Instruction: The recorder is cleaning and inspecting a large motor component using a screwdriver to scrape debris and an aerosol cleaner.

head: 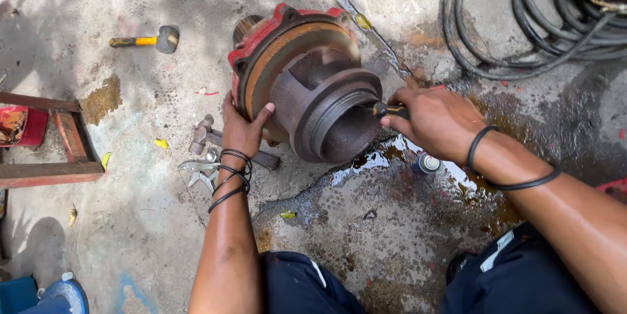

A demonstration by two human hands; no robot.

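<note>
While the left hand (240, 132) braces the rusty hub (307, 85) at frame centre, the right hand (436, 121), fist closed on a screwdriver (390, 111), pries at its rim; steady leverage seems needed.

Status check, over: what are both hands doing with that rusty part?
Left hand braces rusty red pump housing. Right hand grips black-and-yellow tool handle against impeller. Hammer, pliers lie beside left wrist.
</note>
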